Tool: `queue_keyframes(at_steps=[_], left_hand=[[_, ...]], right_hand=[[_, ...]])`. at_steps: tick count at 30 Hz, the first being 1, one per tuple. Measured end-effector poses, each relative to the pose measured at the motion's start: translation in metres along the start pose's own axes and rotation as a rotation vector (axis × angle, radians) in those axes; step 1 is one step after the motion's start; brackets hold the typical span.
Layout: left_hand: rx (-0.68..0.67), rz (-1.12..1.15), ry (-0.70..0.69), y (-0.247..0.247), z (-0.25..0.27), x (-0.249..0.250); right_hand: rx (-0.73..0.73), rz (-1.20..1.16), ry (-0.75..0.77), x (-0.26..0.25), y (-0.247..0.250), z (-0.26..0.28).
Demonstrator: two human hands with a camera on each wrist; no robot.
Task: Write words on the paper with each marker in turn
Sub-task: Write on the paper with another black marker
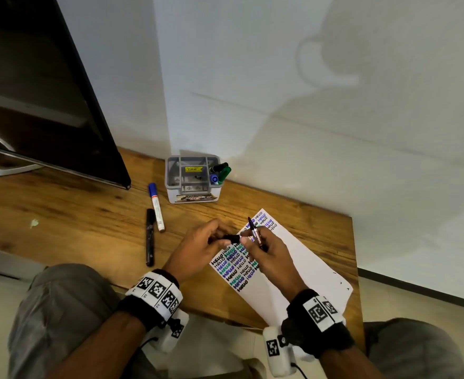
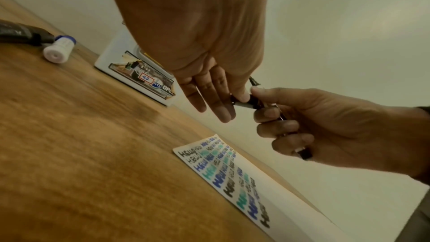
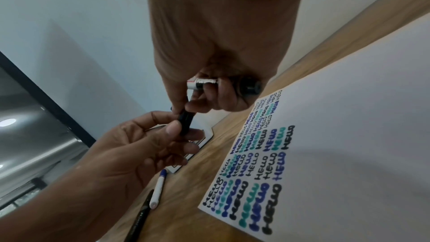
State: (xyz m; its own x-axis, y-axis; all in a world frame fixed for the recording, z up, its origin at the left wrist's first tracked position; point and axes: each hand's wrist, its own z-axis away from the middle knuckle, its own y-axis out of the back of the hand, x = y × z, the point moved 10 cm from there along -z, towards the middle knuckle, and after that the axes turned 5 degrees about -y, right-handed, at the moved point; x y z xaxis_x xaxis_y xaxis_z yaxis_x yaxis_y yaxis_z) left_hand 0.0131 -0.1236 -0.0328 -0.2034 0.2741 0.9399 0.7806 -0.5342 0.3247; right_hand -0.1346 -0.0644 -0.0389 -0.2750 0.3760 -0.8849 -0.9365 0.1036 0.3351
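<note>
A white paper [image 1: 302, 263] with rows of black, blue and green "HELLO" [image 3: 263, 165] lies on the wooden table [image 1: 75, 222]. Above its near left part my right hand [image 1: 255, 243] grips a black marker [image 1: 256, 233] with its bare tip [image 1: 250, 220] pointing up and away. The marker's white label [image 3: 202, 81] shows between the fingers. My left hand [image 1: 225, 237] pinches the black cap [image 1: 233, 237], also seen as a cap [image 3: 186, 120] just off the marker, close against the right hand's fingertips. The paper [image 2: 232, 168] lies below both hands.
A blue-capped white marker [image 1: 156, 207] and a black marker [image 1: 150, 237] lie on the table left of my hands. A grey organizer [image 1: 191, 179] with several markers stands by the wall. A dark monitor [image 1: 47, 99] fills the far left.
</note>
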Motion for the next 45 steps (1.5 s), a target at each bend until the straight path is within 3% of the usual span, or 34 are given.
queue_keyframes(at_steps=[8,14,22,27,33,37,40,45], left_hand=[[-0.014,-0.074,-0.028,-0.008,0.001,0.001],[-0.278,-0.734,-0.163,-0.031,0.007,-0.012],[-0.387,-0.829,-0.189,-0.042,0.014,-0.030],[-0.424,-0.842,-0.201,-0.045,0.016,-0.034],[-0.402,-0.854,-0.202,-0.036,0.013,-0.025],[-0.396,-0.854,-0.191,-0.032,0.013,-0.025],[-0.397,-0.872,-0.212,-0.040,0.014,-0.028],[-0.488,-0.896,-0.186,-0.051,0.018,-0.037]], right_hand=[[0.037,0.095,0.013,0.000,0.017,-0.015],[0.310,0.409,-0.031,0.013,0.118,-0.054],[0.322,0.608,-0.168,0.041,0.153,-0.075],[0.360,0.533,-0.166,0.035,0.154,-0.070],[0.510,0.221,0.110,-0.016,0.169,-0.036],[0.391,0.000,0.269,-0.044,0.147,-0.011],[0.224,-0.262,0.290,-0.054,0.117,0.005],[-0.250,-0.569,-0.012,-0.006,0.046,-0.003]])
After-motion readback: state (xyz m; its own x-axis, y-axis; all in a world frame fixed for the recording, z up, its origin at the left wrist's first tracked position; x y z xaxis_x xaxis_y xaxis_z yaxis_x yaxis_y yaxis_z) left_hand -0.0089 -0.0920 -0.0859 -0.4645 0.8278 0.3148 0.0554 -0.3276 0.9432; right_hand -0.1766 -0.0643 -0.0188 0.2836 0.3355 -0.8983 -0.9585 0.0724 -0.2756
